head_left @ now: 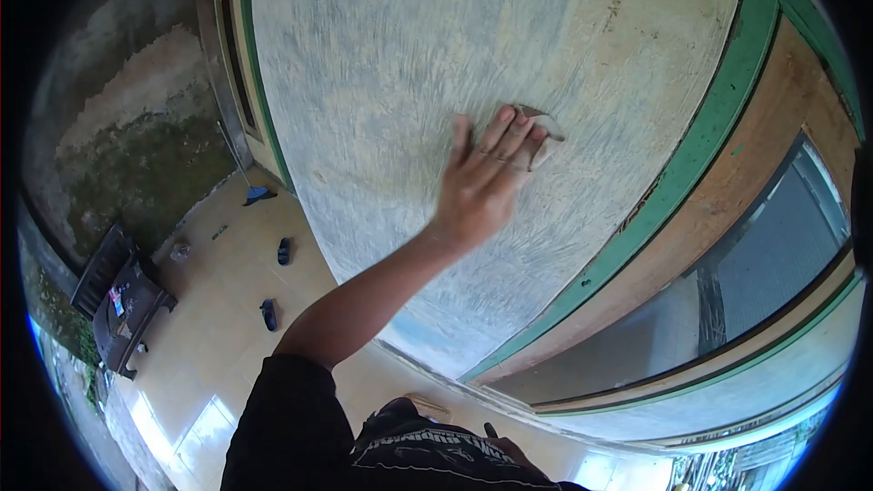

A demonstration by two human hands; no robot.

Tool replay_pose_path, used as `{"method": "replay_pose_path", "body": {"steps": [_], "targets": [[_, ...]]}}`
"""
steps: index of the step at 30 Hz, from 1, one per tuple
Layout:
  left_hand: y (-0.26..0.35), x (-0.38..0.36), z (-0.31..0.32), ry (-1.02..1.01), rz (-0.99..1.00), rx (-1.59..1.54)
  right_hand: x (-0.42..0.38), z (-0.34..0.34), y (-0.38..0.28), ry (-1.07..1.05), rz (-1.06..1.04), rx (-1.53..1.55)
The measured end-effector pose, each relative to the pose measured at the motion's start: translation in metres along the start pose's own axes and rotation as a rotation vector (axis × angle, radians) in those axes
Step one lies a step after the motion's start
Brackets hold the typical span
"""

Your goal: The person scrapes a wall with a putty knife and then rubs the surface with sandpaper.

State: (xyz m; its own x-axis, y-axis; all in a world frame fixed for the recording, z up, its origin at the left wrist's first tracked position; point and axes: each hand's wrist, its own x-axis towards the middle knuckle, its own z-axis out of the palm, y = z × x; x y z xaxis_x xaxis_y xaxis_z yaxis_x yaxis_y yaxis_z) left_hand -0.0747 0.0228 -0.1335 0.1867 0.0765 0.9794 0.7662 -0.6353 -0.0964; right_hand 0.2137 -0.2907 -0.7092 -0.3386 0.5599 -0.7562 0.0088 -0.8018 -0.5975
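My left hand (pixel 486 173) reaches up from a black sleeve and lies against the wall (pixel 391 64), its back toward me. Under its fingertips is a small folded piece of sandpaper (pixel 546 135), brownish on one side and pale on the other, pressed to the wall. One finger stands apart on the left and is slightly blurred. The wall has a patchy whitish-grey coat with many streaks. Low in view, beside my dark printed shirt, a bit of skin, perhaps my right hand (pixel 512 451), shows near a small dark object; its fingers cannot be made out.
A green door frame (pixel 677 168) with a wooden, glazed panel (pixel 764 245) borders the wall on the right. On the tiled floor (pixel 223 282) lie two dark sandals (pixel 269 315). A dark bench (pixel 136 309) and a blue broom (pixel 258 195) are at the left.
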Motion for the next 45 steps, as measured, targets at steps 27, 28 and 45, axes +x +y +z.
{"method": "replay_pose_path", "body": {"steps": [27, 28, 45], "targets": [[-0.024, 0.061, -0.023, 0.054, 0.124, 0.123, -0.099, 0.062, -0.116, 0.182, -0.276, -0.363], [-0.032, 0.085, -0.031, 0.103, 0.101, 0.197, -0.100, 0.060, -0.118, 0.230, -0.181, -0.340], [-0.059, 0.122, -0.031, 0.297, -0.211, 0.025, -0.036, -0.007, -0.042, -0.078, -0.334, 0.072]]}}
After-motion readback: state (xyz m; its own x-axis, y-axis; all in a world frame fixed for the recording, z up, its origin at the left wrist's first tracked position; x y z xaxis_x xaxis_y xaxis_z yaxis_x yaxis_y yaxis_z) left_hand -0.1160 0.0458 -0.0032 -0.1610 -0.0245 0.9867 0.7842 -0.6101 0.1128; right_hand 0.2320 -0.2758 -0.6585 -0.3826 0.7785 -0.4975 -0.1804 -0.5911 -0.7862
